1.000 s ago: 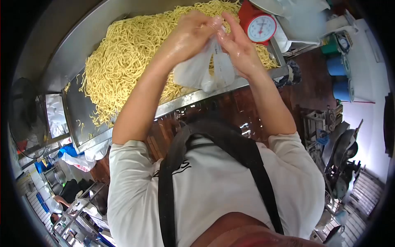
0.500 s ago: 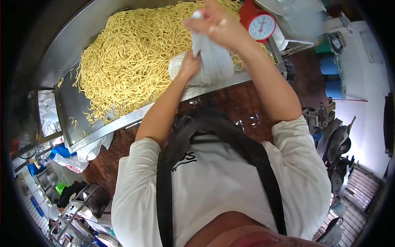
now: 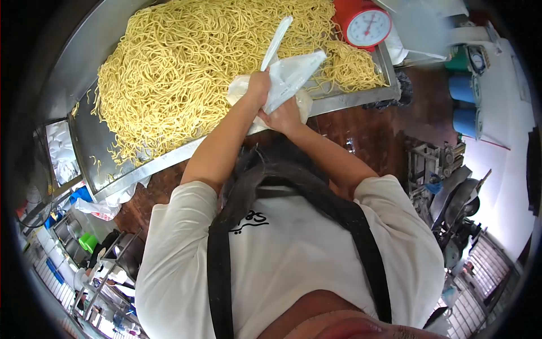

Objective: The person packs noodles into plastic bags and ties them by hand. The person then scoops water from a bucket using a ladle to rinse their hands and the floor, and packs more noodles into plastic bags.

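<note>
A large heap of yellow noodles (image 3: 169,68) lies in a steel tray (image 3: 169,162). At the tray's front edge is a white plastic bag (image 3: 292,76), its top gathered and its loose ends pointing up. My left hand (image 3: 259,86) is closed around the gathered part of the bag. Just to the right and lower, my right hand (image 3: 284,116) is closed on the bag's neck, close beside my left hand. The bag's rounded lower part bulges out on both sides of my hands.
A red scale (image 3: 367,25) with a round dial stands at the tray's back right corner. Blue bins (image 3: 464,88) are at the far right, above pans and metal equipment. White bags (image 3: 101,208) hang below the tray's left end, near metal racks.
My right hand has come down from above the bag to its neck, beside my left hand. The bag's ends now stick up loose. The view has shifted slightly.
</note>
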